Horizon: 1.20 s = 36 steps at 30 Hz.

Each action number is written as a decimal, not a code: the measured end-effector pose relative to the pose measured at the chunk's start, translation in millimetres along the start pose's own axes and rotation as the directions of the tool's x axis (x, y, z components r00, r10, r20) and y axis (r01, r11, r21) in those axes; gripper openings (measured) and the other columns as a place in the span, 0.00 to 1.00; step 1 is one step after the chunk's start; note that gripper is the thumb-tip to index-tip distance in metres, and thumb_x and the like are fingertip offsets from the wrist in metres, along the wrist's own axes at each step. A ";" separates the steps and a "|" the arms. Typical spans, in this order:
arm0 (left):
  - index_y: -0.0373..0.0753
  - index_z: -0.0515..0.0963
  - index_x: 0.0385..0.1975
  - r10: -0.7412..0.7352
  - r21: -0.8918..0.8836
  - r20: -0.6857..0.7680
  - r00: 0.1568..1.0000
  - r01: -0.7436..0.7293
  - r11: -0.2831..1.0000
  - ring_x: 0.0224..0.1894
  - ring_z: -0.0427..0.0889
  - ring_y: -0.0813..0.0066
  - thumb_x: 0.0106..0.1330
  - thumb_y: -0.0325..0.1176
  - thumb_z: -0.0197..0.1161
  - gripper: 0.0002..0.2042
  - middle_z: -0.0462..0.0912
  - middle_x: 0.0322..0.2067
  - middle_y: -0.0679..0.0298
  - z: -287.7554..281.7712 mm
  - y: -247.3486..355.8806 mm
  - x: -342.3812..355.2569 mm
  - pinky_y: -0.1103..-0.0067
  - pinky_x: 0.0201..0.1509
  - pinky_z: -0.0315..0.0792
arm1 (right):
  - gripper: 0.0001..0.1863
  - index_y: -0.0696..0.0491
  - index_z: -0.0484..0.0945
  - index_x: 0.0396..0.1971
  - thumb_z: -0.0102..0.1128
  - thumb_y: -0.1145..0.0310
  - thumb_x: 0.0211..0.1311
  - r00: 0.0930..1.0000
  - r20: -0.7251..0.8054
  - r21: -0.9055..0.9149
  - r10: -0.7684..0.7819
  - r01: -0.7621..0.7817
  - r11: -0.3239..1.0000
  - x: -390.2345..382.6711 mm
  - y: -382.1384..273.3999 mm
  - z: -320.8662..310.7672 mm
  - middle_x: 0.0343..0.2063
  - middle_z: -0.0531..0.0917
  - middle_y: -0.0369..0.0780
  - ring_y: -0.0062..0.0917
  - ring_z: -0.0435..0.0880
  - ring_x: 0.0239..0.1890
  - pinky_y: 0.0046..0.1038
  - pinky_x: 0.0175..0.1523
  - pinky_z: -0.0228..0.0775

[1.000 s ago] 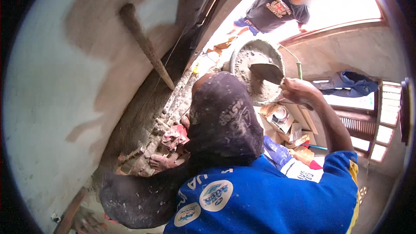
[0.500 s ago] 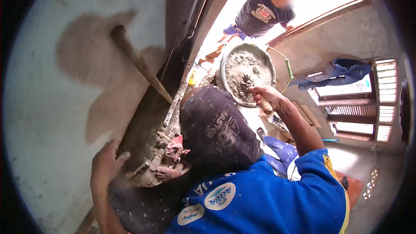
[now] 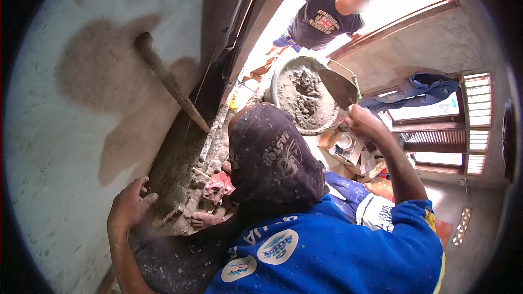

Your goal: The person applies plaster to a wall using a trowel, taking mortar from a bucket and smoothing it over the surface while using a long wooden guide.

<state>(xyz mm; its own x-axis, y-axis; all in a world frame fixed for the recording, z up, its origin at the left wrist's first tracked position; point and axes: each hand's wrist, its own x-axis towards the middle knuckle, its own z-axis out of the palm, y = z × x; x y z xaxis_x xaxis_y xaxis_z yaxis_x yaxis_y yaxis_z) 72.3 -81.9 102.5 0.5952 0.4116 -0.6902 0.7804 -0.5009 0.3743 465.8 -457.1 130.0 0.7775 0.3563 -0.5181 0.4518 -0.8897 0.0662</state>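
Note:
My right hand (image 3: 362, 122) is closed around the handle of a trowel (image 3: 339, 88), whose broad blade is raised over the right rim of a round bucket (image 3: 275, 84). Wet grey mortar (image 3: 305, 95) fills the bucket, with a rough furrow down its middle. The fingers hide most of the trowel's handle. At the left, my left hand (image 3: 131, 204) is held near the pale wall with its fingers apart and nothing in them. Between my arms are my bent knee in dark cloth (image 3: 272, 158) and a bare foot (image 3: 206, 219).
A thick wooden handle (image 3: 171, 81) slants beside the wall (image 3: 49, 130). Crumpled pink paper or cloth (image 3: 219, 187) lies among mortar-smeared rubble. Beyond the bucket, another person (image 3: 327, 19) stands at the bright opening. Blue cloth (image 3: 417, 92) hangs by the right window.
My right hand has moved right and slightly down, lifting the trowel blade from the mortar to the bucket's right rim. My left hand stays by the wall.

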 end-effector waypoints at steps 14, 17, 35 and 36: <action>0.39 0.64 0.52 0.057 -0.013 -0.029 0.998 -0.058 0.998 0.33 0.75 0.69 0.54 0.39 0.61 0.25 0.75 0.39 0.57 1.4 -4.5 -0.8 0.74 0.42 0.69 | 0.09 0.57 0.69 0.36 0.47 0.68 0.60 0.806 0.447 0.748 -0.388 -0.574 -0.333 41.7 -13.5 64.1 0.15 0.66 0.28 0.09 0.66 0.15 0.11 0.16 0.61; 0.38 0.64 0.52 0.025 -0.079 -0.010 1.000 -0.026 0.997 0.34 0.75 0.69 0.54 0.39 0.61 0.25 0.75 0.40 0.57 -0.8 -1.4 -1.0 0.74 0.42 0.69 | 0.10 0.56 0.69 0.33 0.49 0.65 0.59 0.838 0.451 0.819 -0.307 -0.525 -0.229 11.3 -19.6 35.6 0.15 0.67 0.30 0.11 0.66 0.15 0.14 0.16 0.61; 0.37 0.65 0.50 0.097 -0.082 -0.022 0.995 -0.098 0.992 0.34 0.77 0.67 0.56 0.41 0.58 0.24 0.75 0.38 0.54 -4.1 -2.3 -7.3 0.73 0.42 0.69 | 0.10 0.55 0.73 0.20 0.56 0.65 0.51 0.890 0.448 0.763 -0.082 -0.332 0.555 69.4 6.4 93.7 0.13 0.71 0.34 0.20 0.69 0.12 0.24 0.17 0.64; 0.36 0.65 0.50 0.097 -0.065 -0.026 0.995 -0.099 0.993 0.35 0.77 0.66 0.56 0.41 0.58 0.24 0.75 0.37 0.54 -2.0 -6.2 -6.1 0.73 0.42 0.69 | 0.09 0.54 0.72 0.23 0.55 0.65 0.54 0.875 0.473 0.821 -0.101 -0.396 0.411 61.7 1.7 88.6 0.13 0.70 0.33 0.17 0.68 0.12 0.21 0.16 0.63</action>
<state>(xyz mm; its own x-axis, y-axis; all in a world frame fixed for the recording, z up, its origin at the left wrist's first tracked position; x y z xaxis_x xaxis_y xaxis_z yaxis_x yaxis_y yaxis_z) 64.2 -79.8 105.7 0.6732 0.3808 -0.6339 0.7285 -0.4886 0.4802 475.8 -461.9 22.6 0.4282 0.2667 -0.8634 -0.4818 -0.7410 -0.4678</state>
